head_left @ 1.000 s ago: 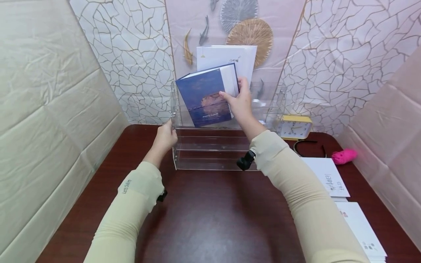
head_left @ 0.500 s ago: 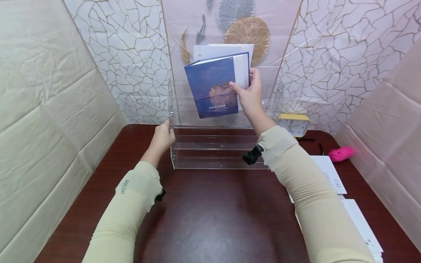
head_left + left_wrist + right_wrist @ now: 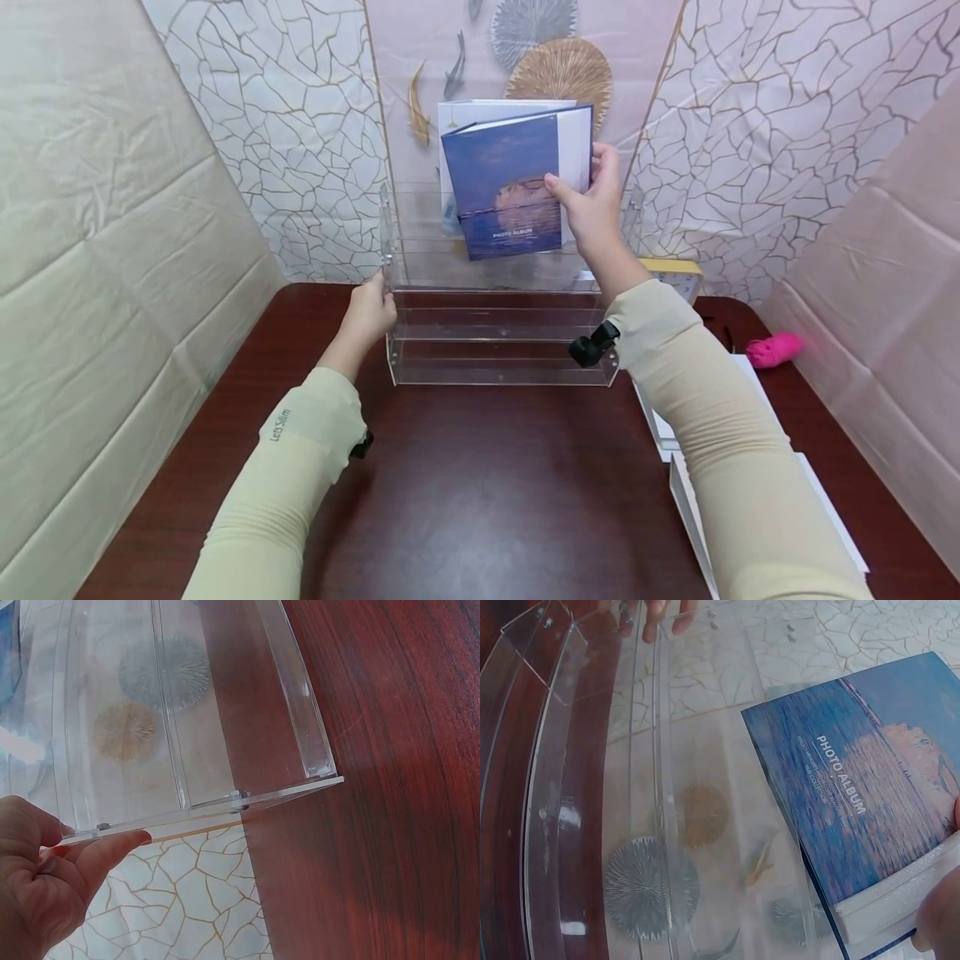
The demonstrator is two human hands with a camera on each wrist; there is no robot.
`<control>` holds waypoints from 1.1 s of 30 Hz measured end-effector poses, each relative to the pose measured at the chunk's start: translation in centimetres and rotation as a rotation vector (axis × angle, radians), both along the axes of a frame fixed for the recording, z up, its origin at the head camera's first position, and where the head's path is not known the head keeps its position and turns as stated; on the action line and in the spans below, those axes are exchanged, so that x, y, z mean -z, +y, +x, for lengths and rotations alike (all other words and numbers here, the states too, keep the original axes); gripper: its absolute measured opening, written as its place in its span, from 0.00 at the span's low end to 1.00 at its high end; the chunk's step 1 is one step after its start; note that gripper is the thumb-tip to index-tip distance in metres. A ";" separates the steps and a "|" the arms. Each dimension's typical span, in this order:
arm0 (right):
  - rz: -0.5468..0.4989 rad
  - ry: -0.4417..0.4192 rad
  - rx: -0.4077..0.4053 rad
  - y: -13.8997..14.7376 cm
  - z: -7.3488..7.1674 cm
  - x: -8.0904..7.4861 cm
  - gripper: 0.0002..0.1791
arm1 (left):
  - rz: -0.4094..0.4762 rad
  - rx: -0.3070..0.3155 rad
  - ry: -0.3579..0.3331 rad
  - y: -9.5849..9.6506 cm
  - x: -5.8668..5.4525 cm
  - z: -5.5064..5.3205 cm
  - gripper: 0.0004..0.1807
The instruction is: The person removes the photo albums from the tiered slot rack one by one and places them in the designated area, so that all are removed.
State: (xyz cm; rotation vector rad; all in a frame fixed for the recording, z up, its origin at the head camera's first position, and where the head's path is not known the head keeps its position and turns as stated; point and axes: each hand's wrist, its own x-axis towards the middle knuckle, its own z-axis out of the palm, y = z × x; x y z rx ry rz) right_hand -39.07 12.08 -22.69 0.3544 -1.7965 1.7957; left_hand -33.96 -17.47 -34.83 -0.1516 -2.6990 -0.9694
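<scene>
My right hand (image 3: 597, 204) grips a blue photo album (image 3: 502, 183) by its right edge, thumb on the front cover. The album has a seascape cover and a pale strip down its right side, and it tilts slightly, raised in front of the upper tiers of a clear acrylic tiered rack (image 3: 502, 372). My left hand (image 3: 367, 310) pinches the rack's left side panel (image 3: 176, 817) between thumb and fingers. Behind the blue album stands a white book (image 3: 480, 108), mostly hidden by it.
A yellow clock (image 3: 678, 268) stands right of the rack, partly behind my sleeve. White books (image 3: 693, 517) lie along the right side of the brown table (image 3: 480, 500). Near the right edge is a pink bundle (image 3: 775, 350). Patterned cloth walls enclose the back and sides.
My right hand has moved the photo album right and up, making it more upright and covering more of the white book. My left hand keeps its hold on the rack.
</scene>
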 end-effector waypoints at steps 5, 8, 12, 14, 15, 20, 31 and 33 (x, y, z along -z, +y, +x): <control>0.019 -0.026 0.015 0.6 -0.2 -0.2 0.29 | -0.014 -0.002 0.021 0.1 0.0 0.1 0.24; 0.039 -0.041 0.029 1.0 -0.2 -0.4 0.30 | -0.017 -0.001 0.022 0.1 0.1 0.1 0.24; 0.033 -0.049 0.026 1.3 0.0 -0.8 0.30 | -0.015 -0.002 0.011 0.1 0.0 0.1 0.23; 0.012 -0.049 0.012 1.4 0.2 -0.9 0.29 | -0.012 -0.002 0.007 0.1 0.0 0.1 0.23; 0.000 -0.050 0.004 1.4 0.2 -0.9 0.28 | -0.009 -0.003 0.003 0.1 -0.1 0.1 0.23; -0.042 -0.048 -0.019 1.8 0.5 -0.9 0.27 | -0.007 -0.007 -0.008 0.2 -0.1 0.1 0.23; -0.102 0.052 -0.049 2.9 1.4 -1.1 0.26 | -0.024 -0.007 -0.004 0.2 0.1 0.1 0.25; -0.115 0.067 -0.053 3.1 1.6 -1.2 0.26 | -0.024 -0.009 -0.002 0.1 0.1 0.2 0.25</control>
